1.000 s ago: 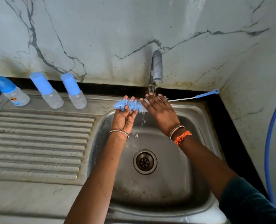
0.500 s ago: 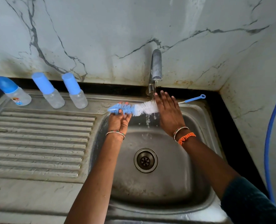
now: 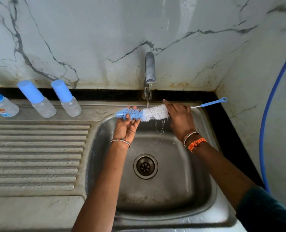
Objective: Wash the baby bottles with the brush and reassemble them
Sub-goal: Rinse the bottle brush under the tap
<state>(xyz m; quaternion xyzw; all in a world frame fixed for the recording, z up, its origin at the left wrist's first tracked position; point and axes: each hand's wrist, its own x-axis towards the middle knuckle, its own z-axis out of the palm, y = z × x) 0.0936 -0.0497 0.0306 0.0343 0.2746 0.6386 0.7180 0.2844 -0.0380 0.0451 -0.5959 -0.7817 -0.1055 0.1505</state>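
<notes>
Long blue-and-white bristle bottle brush (image 3: 144,113) drawn rightward under tap stream; tip pinched by left hand (image 3: 127,126), shaft apparently gripped by right hand (image 3: 180,118). Splashing risked if bristles flicked.

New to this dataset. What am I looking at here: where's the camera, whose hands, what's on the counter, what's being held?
There is no robot here: a person works with bare hands, and one wide-angle camera on their head looks forward and down, so the arms enter from the bottom edge. The view shows a steel sink with a ribbed drainboard on its left. Three capped baby bottles stand along the back of the drainboard, not yet opened. The tap is running. Under its stream the person holds a bottle brush: the left hand grips the blue bristle tip, and the right hand holds the brush where the white bristles meet the wire handle. A blue hose runs down the right wall.
</notes>
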